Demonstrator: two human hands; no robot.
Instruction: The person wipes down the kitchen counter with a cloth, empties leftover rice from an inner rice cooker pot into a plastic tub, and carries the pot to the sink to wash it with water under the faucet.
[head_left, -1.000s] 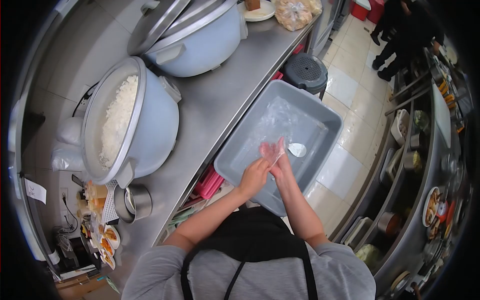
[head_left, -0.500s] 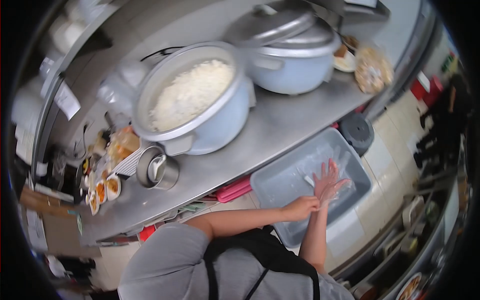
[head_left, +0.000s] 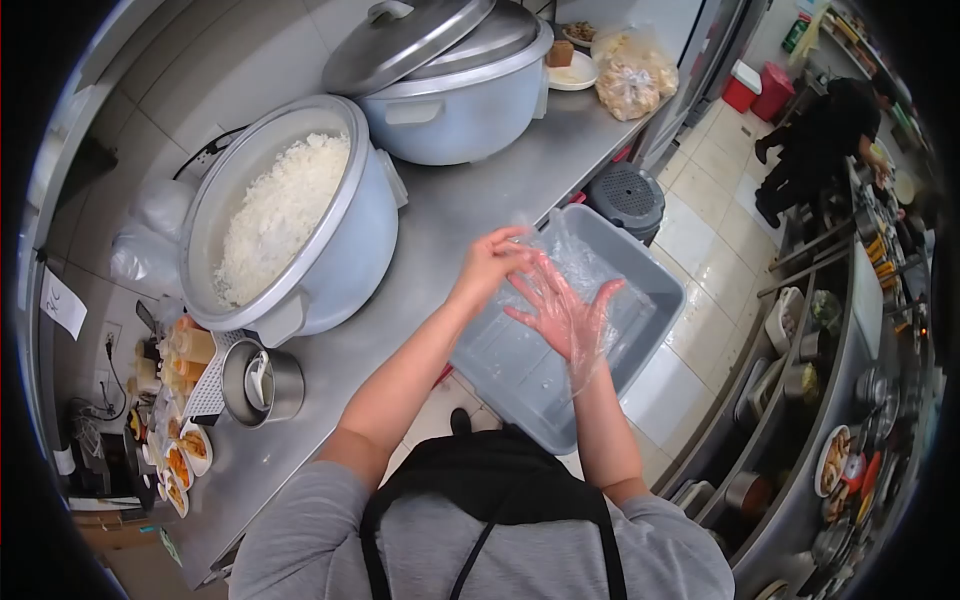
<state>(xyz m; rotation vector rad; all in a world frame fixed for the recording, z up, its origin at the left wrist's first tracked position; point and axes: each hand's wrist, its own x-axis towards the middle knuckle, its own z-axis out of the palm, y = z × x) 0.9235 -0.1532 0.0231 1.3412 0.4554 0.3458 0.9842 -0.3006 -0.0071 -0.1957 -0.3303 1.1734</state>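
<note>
Left hand (head_left: 487, 262) pinches the crinkly clear plastic glove (head_left: 575, 300) over the splayed right hand (head_left: 563, 312), above a grey bin (head_left: 640, 270).

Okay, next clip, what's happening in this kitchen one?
A person in a black apron stands at a steel counter over a grey plastic bin. The right hand is spread open inside a thin clear plastic glove, and the left hand grips the loose plastic near its fingertips. An open rice cooker full of white rice sits to the left, with a lidded cooker behind it. Another person stands further down the aisle.
</note>
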